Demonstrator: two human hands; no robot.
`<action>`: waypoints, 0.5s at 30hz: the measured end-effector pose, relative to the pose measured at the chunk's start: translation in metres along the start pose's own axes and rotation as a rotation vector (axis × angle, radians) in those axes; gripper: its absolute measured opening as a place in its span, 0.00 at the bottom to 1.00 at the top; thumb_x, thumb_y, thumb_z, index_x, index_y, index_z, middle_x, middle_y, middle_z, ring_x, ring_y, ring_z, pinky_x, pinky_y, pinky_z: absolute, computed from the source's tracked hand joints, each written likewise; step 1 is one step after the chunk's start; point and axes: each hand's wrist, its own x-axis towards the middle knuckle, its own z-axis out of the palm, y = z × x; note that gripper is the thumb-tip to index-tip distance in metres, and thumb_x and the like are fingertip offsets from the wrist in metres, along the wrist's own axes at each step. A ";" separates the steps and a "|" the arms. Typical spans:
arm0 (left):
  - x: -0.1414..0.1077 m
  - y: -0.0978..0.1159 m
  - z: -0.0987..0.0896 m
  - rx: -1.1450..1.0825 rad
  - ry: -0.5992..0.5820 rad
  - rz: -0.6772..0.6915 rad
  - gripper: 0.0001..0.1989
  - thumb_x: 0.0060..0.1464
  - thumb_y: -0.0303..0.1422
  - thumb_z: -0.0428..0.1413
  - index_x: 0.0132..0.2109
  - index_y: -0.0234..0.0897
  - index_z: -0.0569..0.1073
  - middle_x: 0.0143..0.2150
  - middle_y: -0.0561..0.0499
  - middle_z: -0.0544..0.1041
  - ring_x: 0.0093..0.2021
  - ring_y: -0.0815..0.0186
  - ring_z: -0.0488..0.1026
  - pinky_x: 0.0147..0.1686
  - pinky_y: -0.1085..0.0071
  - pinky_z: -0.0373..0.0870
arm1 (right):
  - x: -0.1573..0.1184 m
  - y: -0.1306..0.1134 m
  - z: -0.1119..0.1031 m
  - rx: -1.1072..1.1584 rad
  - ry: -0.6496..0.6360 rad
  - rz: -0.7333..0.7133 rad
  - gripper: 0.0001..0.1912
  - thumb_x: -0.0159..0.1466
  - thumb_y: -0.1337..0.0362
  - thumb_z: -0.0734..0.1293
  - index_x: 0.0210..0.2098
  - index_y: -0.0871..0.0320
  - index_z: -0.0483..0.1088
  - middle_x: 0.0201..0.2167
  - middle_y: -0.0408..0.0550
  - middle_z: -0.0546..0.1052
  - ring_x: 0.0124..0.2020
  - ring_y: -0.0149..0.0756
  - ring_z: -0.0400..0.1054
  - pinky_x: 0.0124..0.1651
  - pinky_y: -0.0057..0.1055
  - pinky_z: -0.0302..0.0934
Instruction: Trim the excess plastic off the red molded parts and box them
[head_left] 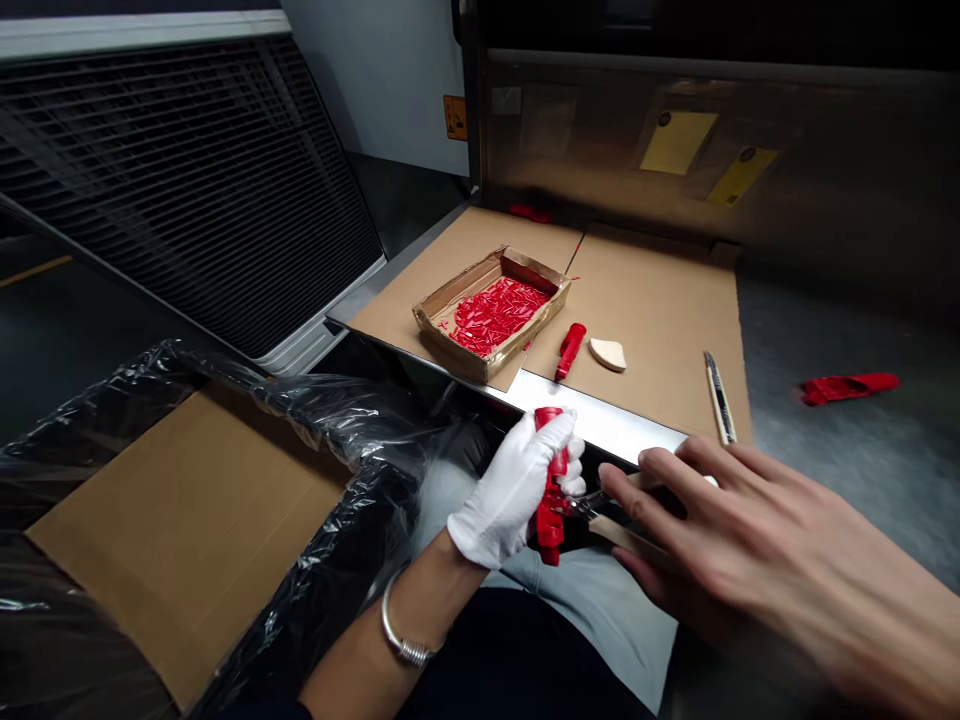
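One flat cardboard sheet (195,540), edged by crinkled plastic film (382,480), fills the lower left of the frame, below a black louvred panel (180,200) at upper left. Near the centre, a shallow cardboard tray (450,357) holds a heap of thin red slivers (499,312). Below it, the white-gloved left hand (510,490) is closed around a red plastic part (550,530), held upright at lower centre. Another red piece (570,352) lies right of the tray, just beside a pale, curved wedge (607,354). Pliers with beige handles (626,537) meet the held part's right side; the bare, motion-blurred right hand (720,525) grips those handles, which stand apart. Beyond its knuckles lies a slim utility knife (718,395); at far right, a red moulded piece (847,388) rests on the grey surface (840,320).
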 end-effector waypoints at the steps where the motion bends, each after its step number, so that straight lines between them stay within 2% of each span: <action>1: 0.000 0.000 0.000 -0.002 -0.007 -0.012 0.16 0.58 0.40 0.59 0.36 0.38 0.59 0.26 0.59 0.60 0.21 0.78 0.55 0.22 0.81 0.54 | -0.001 -0.001 0.000 -0.004 -0.004 0.002 0.20 0.69 0.56 0.58 0.50 0.58 0.74 0.38 0.56 0.74 0.41 0.49 0.68 0.39 0.45 0.59; 8: 0.000 -0.005 0.003 0.001 0.014 0.072 0.17 0.57 0.42 0.59 0.36 0.38 0.59 0.25 0.60 0.57 0.21 0.78 0.52 0.21 0.81 0.50 | -0.004 -0.003 -0.005 -0.009 -0.015 0.027 0.20 0.68 0.55 0.57 0.49 0.57 0.74 0.34 0.56 0.72 0.36 0.46 0.66 0.37 0.44 0.59; 15: 0.002 -0.007 0.000 0.006 -0.056 -0.044 0.20 0.54 0.44 0.61 0.34 0.39 0.58 0.25 0.61 0.58 0.20 0.78 0.53 0.20 0.80 0.51 | 0.000 -0.003 -0.001 -0.035 -0.032 -0.007 0.18 0.69 0.57 0.57 0.44 0.57 0.74 0.30 0.53 0.70 0.33 0.44 0.66 0.35 0.41 0.57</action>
